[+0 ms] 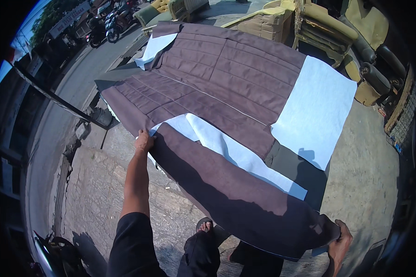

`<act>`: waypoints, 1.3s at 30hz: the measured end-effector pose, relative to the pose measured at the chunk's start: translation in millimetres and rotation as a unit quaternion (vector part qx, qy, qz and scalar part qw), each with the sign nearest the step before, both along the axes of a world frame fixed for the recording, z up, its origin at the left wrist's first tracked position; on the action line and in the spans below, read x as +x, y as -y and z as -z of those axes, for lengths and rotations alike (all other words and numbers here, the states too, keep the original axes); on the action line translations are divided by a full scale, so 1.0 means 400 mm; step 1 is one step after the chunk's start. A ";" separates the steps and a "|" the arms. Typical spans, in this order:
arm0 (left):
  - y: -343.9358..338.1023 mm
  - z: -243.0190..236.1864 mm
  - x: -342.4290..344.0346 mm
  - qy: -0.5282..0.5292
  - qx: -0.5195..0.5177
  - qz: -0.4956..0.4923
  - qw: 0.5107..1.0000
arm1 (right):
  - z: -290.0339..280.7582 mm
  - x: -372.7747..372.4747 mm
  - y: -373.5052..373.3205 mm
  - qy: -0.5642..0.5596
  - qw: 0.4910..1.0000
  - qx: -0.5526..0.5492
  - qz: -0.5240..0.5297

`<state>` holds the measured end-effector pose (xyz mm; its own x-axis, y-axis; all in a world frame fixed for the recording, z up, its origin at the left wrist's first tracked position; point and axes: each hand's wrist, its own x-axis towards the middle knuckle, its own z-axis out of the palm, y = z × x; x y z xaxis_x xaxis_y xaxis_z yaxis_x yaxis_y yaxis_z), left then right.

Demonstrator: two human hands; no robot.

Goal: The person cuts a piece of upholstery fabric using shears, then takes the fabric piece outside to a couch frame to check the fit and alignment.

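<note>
A large brown upholstery cover (185, 99) with stitched channels lies spread over a sofa-shaped form, a pale seam line running across it. Its near flap (226, 184) hangs between my two hands, folded so that white backing (217, 138) shows along the upper side. My left hand (144, 141) pinches the flap's left corner. At the lower right my right hand (341, 240) grips the other end, fingers wrapped round the edge. A white fabric panel (321, 106) spreads off the cover's right side, and a smaller white piece (156, 48) sticks out at its far left.
Old yellowish sofa frames (326, 27) and dark bolsters (376, 78) stand at the far right. An armchair (159, 14) stands at the back. A road (69, 78) with parked motorbikes (111, 27) runs along the left. A slanting pole (55, 94) crosses there. Rough concrete (101, 184) lies underfoot.
</note>
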<state>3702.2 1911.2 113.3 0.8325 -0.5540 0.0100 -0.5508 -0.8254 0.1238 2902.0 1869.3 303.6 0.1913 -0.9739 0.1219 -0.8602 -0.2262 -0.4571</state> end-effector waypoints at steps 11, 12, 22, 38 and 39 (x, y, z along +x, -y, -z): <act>-0.311 -0.574 -0.204 0.021 -0.318 -0.017 0.948 | -0.355 0.010 0.038 -0.034 0.998 0.050 0.000; -0.344 -0.669 -0.254 -0.008 -0.376 -0.065 0.924 | -0.368 -0.010 0.057 -0.060 0.994 0.091 0.016; -1.008 -1.321 -0.848 0.150 -0.569 -0.286 0.757 | -0.374 0.116 0.163 -0.175 0.879 0.261 -0.359; -1.349 -1.365 -1.243 0.162 -0.604 -0.452 0.636 | -0.673 0.680 -0.064 -0.040 0.840 0.103 -0.531; -1.358 -1.408 -1.241 0.181 -0.587 -0.474 0.630 | -0.698 0.685 -0.070 -0.069 0.863 0.122 -0.486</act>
<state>3205.8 2454.3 676.4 0.6086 0.7581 0.2342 -0.0464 -0.2606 0.9643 3176.0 1897.2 583.0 0.9283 -0.3387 -0.1533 -0.3684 -0.7827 -0.5017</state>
